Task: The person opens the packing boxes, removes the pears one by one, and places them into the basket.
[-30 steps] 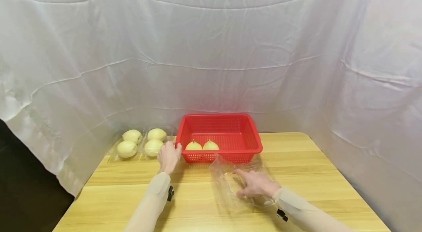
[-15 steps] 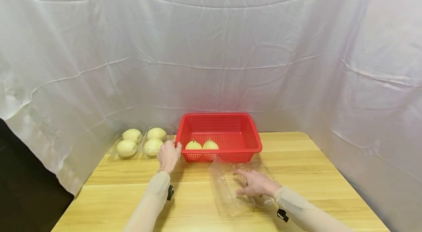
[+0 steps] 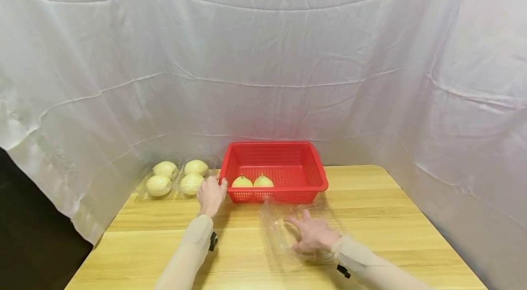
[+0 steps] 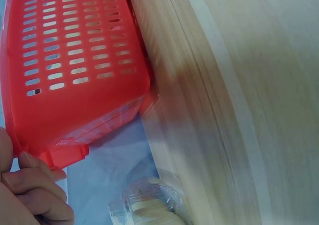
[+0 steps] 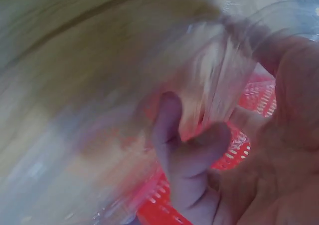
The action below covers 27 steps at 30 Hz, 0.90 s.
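Note:
My left hand (image 3: 212, 196) grips the left rim of a red plastic basket (image 3: 321, 187), its fingers curled under the rim in the left wrist view. Two yellow pears (image 3: 242, 182) with short stems sit at the basket's front left. In front of the basket lies a clear plastic clamshell box (image 3: 269, 230), with my right hand (image 3: 314, 234) over it, fingers and thumb spread. The right wrist view is blurred: see-through plastic shows around the right hand's fingertips (image 5: 170, 108), some fingers loosely bent, the red basket behind.
Left of the basket, two more clear boxes (image 3: 179, 185) hold several pale yellow fruits (image 3: 158, 186). All stand on a wooden table (image 3: 230, 253). A white cloth (image 3: 263, 61) hangs behind and on both sides.
My right hand has shifted slightly left over the clear box, and its fingers have spread. My left hand stays at the basket rim.

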Motion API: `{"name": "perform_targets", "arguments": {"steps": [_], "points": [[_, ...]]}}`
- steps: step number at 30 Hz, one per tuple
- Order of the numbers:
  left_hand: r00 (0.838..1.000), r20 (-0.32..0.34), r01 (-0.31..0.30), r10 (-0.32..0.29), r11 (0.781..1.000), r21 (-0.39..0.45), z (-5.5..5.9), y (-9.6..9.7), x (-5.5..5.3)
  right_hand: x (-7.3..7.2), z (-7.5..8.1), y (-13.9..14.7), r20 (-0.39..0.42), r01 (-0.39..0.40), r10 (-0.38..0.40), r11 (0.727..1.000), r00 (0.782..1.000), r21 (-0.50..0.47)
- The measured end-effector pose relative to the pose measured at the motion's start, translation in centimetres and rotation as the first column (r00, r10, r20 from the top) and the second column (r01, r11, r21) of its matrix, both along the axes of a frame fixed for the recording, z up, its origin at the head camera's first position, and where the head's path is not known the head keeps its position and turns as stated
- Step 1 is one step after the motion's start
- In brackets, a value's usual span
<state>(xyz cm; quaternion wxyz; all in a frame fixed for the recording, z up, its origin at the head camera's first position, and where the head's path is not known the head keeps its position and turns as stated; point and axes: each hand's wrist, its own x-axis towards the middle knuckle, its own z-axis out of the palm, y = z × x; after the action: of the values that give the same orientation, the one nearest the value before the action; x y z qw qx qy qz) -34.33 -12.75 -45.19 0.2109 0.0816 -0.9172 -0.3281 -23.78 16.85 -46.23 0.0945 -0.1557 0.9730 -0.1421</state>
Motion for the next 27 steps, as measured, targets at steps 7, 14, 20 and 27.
{"name": "perform_targets", "arguments": {"steps": [7, 14, 20, 27], "points": [[1.0, -0.018, -0.002, 0.002, 1.0, -0.002, 0.1, -0.1, -0.2, -0.4, 0.5, -0.3, -0.033, -0.002, 0.001, 0.999, 0.999, -0.038], [1.0, -0.013, 0.001, -0.001, 1.0, -0.007, 0.2, -0.1, -0.3, -0.5, 0.6, 0.6, -0.07, 0.006, -0.006, 1.0, 0.998, 0.001], [1.0, -0.003, 0.002, -0.002, 1.0, -0.006, 0.1, 0.0, -0.3, -0.5, 0.5, 2.7, -0.04, 0.052, -0.054, 0.998, 0.998, -0.033], [1.0, -0.002, 0.003, -0.003, 1.0, -0.009, -0.2, 0.1, -0.1, -0.5, 0.2, 5.3, -0.043, 0.078, -0.08, 0.995, 0.996, -0.057]]}}
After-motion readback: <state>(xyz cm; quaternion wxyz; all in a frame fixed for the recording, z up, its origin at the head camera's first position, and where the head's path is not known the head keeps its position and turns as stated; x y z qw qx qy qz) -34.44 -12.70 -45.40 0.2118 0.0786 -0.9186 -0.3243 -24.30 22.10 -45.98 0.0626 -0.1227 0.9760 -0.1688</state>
